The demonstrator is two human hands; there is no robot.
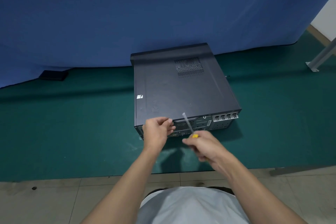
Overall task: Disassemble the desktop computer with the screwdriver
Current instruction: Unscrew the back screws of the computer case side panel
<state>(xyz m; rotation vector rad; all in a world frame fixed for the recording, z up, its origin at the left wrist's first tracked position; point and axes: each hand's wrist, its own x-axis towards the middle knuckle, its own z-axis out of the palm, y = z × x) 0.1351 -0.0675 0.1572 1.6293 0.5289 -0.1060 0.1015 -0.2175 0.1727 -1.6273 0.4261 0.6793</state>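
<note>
A dark grey desktop computer (181, 89) lies flat on the green table mat (72, 123), its rear panel with ports facing me. My left hand (157, 131) is at the rear panel's upper left edge, its thumb and fingertips pinching a small silver screw (169, 119). My right hand (205, 148) grips a screwdriver (188, 125) with a yellow collar; its shaft points up and away, blurred, in front of the rear panel's handle.
A blue partition (145, 23) stands right behind the computer. A small black object (52, 75) lies on the mat at the back left. A metal post (321, 54) rises at the right. The mat's front edge meets a tiled floor (54, 202).
</note>
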